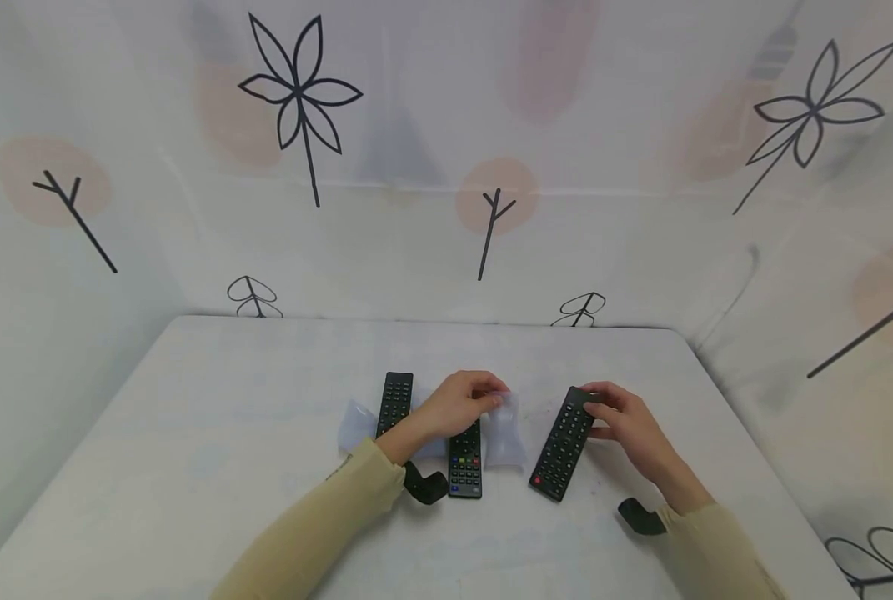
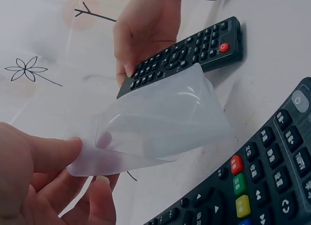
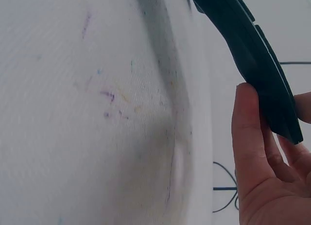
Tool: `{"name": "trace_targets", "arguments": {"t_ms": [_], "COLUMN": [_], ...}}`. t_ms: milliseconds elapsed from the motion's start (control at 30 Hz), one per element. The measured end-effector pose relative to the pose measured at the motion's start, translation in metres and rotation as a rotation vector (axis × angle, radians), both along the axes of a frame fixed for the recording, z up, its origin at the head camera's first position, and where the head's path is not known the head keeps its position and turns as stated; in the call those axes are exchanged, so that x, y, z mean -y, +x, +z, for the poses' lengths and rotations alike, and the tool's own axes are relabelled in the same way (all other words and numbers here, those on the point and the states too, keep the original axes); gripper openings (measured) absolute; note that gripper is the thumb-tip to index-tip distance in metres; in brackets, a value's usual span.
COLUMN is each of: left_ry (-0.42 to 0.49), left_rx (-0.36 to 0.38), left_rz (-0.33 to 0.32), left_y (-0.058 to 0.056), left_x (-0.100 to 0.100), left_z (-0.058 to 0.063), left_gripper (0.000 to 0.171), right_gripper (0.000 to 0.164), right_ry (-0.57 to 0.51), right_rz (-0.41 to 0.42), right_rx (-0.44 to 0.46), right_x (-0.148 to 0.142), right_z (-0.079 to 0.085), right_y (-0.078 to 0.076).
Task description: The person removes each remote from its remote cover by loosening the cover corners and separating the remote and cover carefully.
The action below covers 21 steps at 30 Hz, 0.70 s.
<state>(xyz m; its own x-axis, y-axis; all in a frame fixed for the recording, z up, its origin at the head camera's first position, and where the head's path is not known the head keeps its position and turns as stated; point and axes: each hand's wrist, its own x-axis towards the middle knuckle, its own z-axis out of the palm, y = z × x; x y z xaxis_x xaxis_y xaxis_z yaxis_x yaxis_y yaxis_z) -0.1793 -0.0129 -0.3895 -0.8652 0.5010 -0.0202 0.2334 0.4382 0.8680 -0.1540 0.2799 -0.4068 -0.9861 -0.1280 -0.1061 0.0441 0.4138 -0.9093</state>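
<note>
My left hand (image 1: 457, 406) pinches the edge of a translucent plastic sleeve (image 1: 504, 442) between thumb and fingers. In the left wrist view, the sleeve (image 2: 165, 118) spreads away from the fingertips, its mouth parted near them. A black remote control (image 1: 564, 446) with a red button at its near end is gripped at its far end by my right hand (image 1: 629, 423). The right wrist view shows this remote (image 3: 262, 69) from its side, tilted above the table, thumb and fingers on opposite faces. Under my left hand lies another remote (image 1: 464, 467) with coloured buttons, partly hidden.
Left of my left hand is a third black remote (image 1: 396, 398), its lower part covered by the wrist. Flat plastic sleeves (image 1: 356, 427) lie on both sides of it. The white table (image 1: 213, 400) ends at a patterned cloth backdrop (image 1: 401, 250).
</note>
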Motion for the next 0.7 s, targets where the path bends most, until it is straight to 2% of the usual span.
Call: {"name": "trace_targets", "arguments": {"t_ms": [200,433,700], "left_ry": [-0.042,-0.129,-0.208], "left_rx": [-0.014,-0.079,-0.151], "left_rz": [0.003,0.023,0.073], "left_y": [-0.002,-0.007,-0.013], "left_x": [-0.002,-0.002,-0.003], "left_z": [-0.002,-0.007,-0.015], "left_gripper": [0.019,0.023,0.024], "right_gripper": [0.038,0.042,0.041], "right_ry": [-0.015,-0.001,0.014], "right_rz": [0.001,0.048,0.044], "right_rx": [0.018,0.039,0.072], "right_x": [0.011,0.022,0.031], "right_z": [0.0,-0.001,-0.008], "right_y": [-0.006,-0.013,-0.018]}}
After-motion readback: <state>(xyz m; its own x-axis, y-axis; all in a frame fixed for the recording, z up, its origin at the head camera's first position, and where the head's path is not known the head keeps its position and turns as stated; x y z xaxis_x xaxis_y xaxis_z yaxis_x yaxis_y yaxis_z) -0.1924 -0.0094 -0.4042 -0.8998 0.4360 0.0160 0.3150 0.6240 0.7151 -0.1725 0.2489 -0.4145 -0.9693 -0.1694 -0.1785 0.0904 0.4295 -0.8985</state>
